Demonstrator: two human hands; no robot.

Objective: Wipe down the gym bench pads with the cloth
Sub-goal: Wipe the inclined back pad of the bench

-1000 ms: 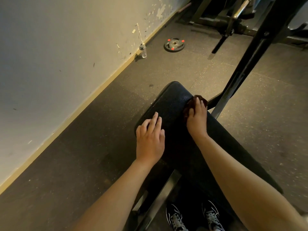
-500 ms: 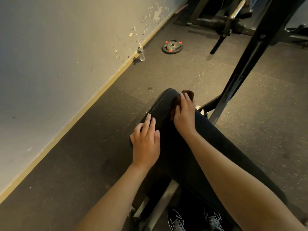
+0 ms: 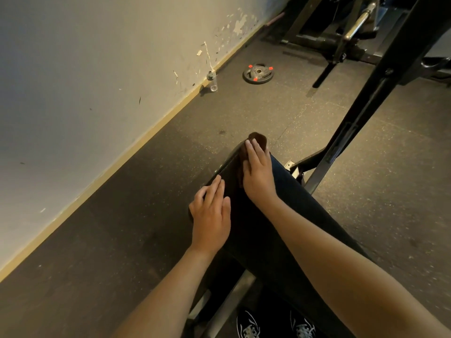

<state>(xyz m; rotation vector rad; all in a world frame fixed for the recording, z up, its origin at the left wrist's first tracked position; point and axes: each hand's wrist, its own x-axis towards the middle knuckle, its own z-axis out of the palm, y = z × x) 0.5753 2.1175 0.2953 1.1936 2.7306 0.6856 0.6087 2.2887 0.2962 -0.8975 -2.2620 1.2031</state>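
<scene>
The person leans over the black bench pad (image 3: 292, 189), which runs away from them on a slant toward the wall (image 3: 97, 69). Both bare forearms reach out over it.

The right hand (image 3: 257, 169) lies flat on the dark brown cloth (image 3: 258, 140) at the far end of the pad. Its fingers are straight and close together, and the palm presses down rather than gripping. The cloth is bunched under that hand. A rounded fold pokes out past the fingertips at the pad's end, and more of it shows along the thumb side.

The left hand (image 3: 211, 213) rests nearer the body on the pad's left edge, well short of the cloth. Its fingers are stretched out side by side and it holds nothing. The two hands sit near each other but do not touch.

A black steel upright (image 3: 366, 118) rises at an angle just right of the pad. On the speckled rubber floor (image 3: 244, 111) beyond lies a weight plate (image 3: 258, 73) with orange marks. A small clear bottle (image 3: 212, 80) stands against the skirting where the wall's paint is chipped. A barbell end (image 3: 358, 23) shows on a rack at the back. Below the pad, two dark trainers (image 3: 246, 325) with pale laces stand on the floor.
</scene>
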